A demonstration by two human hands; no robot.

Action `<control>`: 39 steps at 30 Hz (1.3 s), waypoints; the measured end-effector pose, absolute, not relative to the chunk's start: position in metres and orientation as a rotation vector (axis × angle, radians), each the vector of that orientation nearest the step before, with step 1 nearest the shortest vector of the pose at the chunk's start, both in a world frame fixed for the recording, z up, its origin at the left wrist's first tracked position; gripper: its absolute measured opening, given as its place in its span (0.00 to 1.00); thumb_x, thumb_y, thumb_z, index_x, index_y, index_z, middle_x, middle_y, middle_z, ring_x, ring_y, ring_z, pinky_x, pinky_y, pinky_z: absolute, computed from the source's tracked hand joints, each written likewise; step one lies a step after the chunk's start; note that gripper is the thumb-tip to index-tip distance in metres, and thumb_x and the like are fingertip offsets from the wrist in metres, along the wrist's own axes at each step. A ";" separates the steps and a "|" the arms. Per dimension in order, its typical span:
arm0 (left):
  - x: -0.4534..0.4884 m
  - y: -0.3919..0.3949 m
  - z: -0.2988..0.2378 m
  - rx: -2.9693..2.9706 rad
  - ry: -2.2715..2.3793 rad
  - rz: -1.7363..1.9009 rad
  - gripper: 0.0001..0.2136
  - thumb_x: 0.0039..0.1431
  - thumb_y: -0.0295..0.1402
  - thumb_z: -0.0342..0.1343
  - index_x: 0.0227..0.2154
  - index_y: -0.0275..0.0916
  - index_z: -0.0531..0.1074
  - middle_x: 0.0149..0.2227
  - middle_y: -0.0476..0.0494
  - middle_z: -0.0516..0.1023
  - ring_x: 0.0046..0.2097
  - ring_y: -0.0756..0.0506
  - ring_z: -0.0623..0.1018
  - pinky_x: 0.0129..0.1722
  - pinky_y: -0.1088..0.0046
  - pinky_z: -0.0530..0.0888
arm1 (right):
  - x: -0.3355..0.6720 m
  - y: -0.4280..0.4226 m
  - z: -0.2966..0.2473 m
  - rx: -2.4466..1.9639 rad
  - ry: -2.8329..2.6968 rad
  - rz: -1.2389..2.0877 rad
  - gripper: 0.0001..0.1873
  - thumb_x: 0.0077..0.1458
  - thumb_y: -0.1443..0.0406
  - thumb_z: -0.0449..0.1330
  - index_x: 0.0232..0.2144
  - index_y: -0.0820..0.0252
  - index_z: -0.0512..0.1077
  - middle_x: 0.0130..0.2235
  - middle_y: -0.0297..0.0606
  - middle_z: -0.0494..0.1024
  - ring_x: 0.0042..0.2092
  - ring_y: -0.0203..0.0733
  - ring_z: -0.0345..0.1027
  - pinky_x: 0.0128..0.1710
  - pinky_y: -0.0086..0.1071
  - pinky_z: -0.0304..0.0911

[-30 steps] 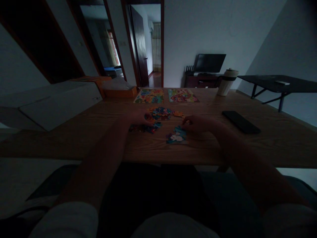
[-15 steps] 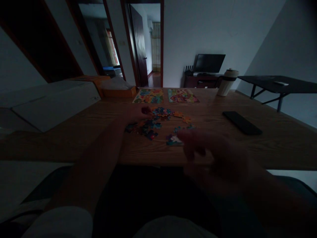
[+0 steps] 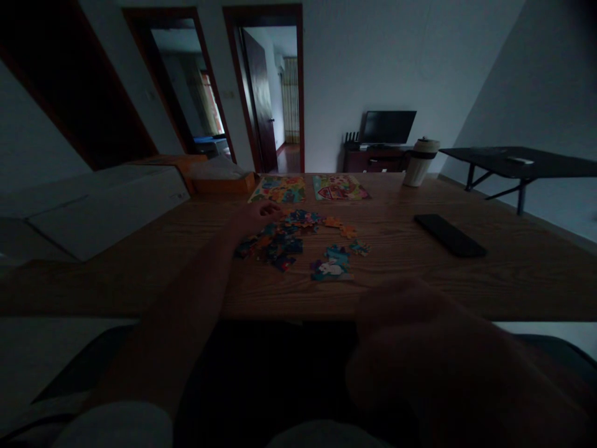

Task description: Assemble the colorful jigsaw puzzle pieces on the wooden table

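My left hand (image 3: 259, 215) rests at the far left edge of a heap of jigsaw pieces (image 3: 280, 239), its fingers loosely bent and slightly apart; I see nothing clearly held in it. My right hand (image 3: 405, 330) is low and close to me, over the table's front edge. It is dark and blurred, so its fingers cannot be made out. Between the hands lies a small joined patch of puzzle (image 3: 330, 267) with a white animal on it. A loose teal piece (image 3: 360, 247) lies to its right, and orange pieces (image 3: 347, 231) lie behind.
Two colourful picture sheets (image 3: 342, 187) lie at the back of the wooden table (image 3: 387, 218). A black phone-like slab (image 3: 450, 235) and a pale tumbler (image 3: 420, 165) are on the right. A long white box (image 3: 107, 208) and an orange tissue box (image 3: 224, 185) stand left.
My right hand has drawn back from the joined puzzle patch toward me, uncovering it. My left hand has stayed by the heap. The camera view has shifted slightly.
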State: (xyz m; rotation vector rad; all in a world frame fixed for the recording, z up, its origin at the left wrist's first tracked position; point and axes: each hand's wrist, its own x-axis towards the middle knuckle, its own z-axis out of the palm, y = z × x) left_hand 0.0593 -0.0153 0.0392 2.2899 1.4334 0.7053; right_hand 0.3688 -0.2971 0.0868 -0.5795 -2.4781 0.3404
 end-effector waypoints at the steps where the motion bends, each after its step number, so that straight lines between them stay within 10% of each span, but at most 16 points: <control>1: 0.058 -0.014 0.038 2.288 1.464 0.732 0.20 0.61 0.48 0.56 0.47 0.38 0.78 0.42 0.41 0.81 0.43 0.42 0.78 0.42 0.67 0.74 | 0.361 -0.268 0.097 -0.592 -2.442 0.305 0.18 0.56 0.61 0.63 0.50 0.41 0.76 0.32 0.32 0.79 0.33 0.41 0.72 0.34 0.35 0.68; 10: 0.060 -0.012 0.035 2.321 1.533 0.636 0.17 0.61 0.44 0.56 0.44 0.39 0.79 0.40 0.42 0.81 0.41 0.41 0.79 0.43 0.67 0.75 | 0.399 -0.045 0.018 -1.640 -2.323 0.100 0.30 0.57 0.51 0.65 0.58 0.60 0.74 0.60 0.51 0.74 0.58 0.57 0.69 0.58 0.44 0.63; 16: 0.061 -0.012 0.033 2.337 1.529 0.639 0.17 0.60 0.43 0.58 0.45 0.37 0.79 0.40 0.40 0.80 0.42 0.41 0.79 0.43 0.66 0.75 | 0.403 -0.035 -0.003 -1.607 -2.293 0.457 0.26 0.59 0.54 0.64 0.56 0.58 0.75 0.50 0.42 0.81 0.46 0.47 0.76 0.46 0.34 0.69; 26: 0.065 -0.012 0.031 2.346 1.492 0.624 0.17 0.58 0.44 0.58 0.44 0.39 0.79 0.42 0.41 0.81 0.43 0.41 0.79 0.41 0.67 0.75 | 0.385 -0.030 -0.009 -1.720 -2.336 -0.031 0.30 0.60 0.44 0.57 0.54 0.57 0.76 0.46 0.48 0.82 0.46 0.55 0.75 0.43 0.39 0.66; 39: 0.065 -0.009 0.027 2.351 1.481 0.626 0.17 0.57 0.44 0.58 0.44 0.40 0.79 0.42 0.42 0.81 0.43 0.42 0.80 0.41 0.68 0.74 | 0.403 -0.028 -0.005 -1.612 -1.980 0.343 0.14 0.63 0.66 0.53 0.38 0.64 0.78 0.35 0.40 0.82 0.34 0.40 0.73 0.31 0.28 0.61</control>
